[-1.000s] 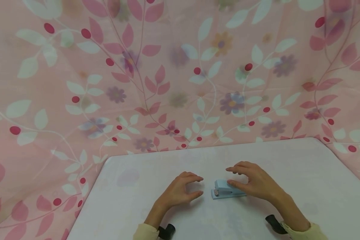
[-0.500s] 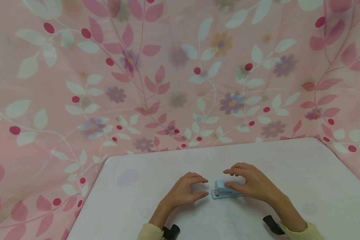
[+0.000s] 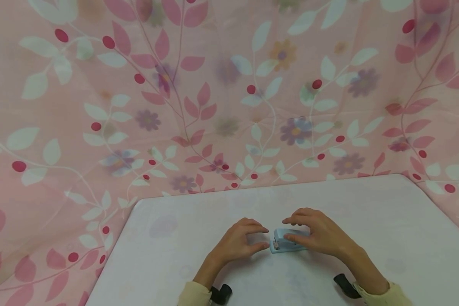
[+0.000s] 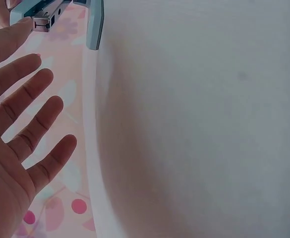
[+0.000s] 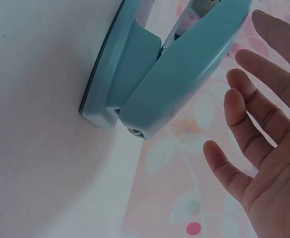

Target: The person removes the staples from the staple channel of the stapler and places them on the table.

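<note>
A light blue stapler [image 3: 290, 246] lies on the white table, its metal nose toward my left hand. My left hand [image 3: 241, 241] is just left of that nose, thumb and fingers spread apart with nothing between them. In the left wrist view the fingers [image 4: 35, 126] are extended and the stapler's front [image 4: 43, 22] shows at the top. My right hand [image 3: 321, 233] hovers over the stapler's rear half, partly hiding it. Seen from the right wrist, the stapler [image 5: 169, 74] stands beside loosely bent fingers [image 5: 259, 114], and a gap shows between them.
The white table [image 3: 168, 263] has rounded far corners. Behind it hangs a pink curtain [image 3: 229, 106] printed with leaves and flowers. A black wrist mount [image 3: 222, 294] sits by the left sleeve, another black mount [image 3: 346, 285] by the right sleeve.
My left hand has moved right, up close to the stapler's nose. The right hand has shifted slightly left over the stapler. The stapler has stayed in place.
</note>
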Available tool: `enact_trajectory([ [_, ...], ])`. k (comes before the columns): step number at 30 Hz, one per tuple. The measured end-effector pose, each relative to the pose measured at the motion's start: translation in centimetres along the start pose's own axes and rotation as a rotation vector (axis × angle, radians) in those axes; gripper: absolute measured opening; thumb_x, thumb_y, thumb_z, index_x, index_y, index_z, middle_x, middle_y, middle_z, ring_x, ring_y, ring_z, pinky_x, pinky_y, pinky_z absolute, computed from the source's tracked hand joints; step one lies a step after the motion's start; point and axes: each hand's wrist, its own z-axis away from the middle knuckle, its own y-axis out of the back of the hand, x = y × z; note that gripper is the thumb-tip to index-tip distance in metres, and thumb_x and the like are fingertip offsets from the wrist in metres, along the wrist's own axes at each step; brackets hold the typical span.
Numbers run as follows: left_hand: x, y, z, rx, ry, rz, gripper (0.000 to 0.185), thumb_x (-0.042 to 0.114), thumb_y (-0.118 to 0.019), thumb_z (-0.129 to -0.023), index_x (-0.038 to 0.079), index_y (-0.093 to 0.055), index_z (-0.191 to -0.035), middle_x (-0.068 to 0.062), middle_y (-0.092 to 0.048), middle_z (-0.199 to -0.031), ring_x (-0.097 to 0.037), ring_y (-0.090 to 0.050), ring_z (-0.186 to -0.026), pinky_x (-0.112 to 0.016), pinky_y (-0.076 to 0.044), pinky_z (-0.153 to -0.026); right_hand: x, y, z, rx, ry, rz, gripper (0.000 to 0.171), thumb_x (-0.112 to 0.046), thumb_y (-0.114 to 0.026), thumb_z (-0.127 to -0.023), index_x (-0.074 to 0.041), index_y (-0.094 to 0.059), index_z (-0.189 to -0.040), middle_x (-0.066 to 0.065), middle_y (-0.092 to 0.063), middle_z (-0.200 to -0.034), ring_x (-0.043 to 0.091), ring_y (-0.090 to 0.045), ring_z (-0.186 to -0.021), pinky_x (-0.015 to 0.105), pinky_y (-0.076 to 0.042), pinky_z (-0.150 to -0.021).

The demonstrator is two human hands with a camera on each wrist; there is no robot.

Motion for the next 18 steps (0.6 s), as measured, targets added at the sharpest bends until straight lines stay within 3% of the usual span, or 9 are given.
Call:
enact_trajectory([
  [18,0.8,-1.0,-1.6,-0.013,-0.036,-0.055,0.030,0.038,-0.077,-0.086,0.017,-0.078,-0.107,0.009,-0.068,-0.105,-0.004,-0.057,-0.101,-0.019,-0.046,-0.088,-0.1,-0.5,-0.2,0.004,0.074,-0.009,0.029,-0.030,-0.082,-0.081,-0.022,-0.074,-0.108,-0.015,-0.062,-0.099,0.006,-0.058,-0.086,0.031,-0.052,-0.071],
])
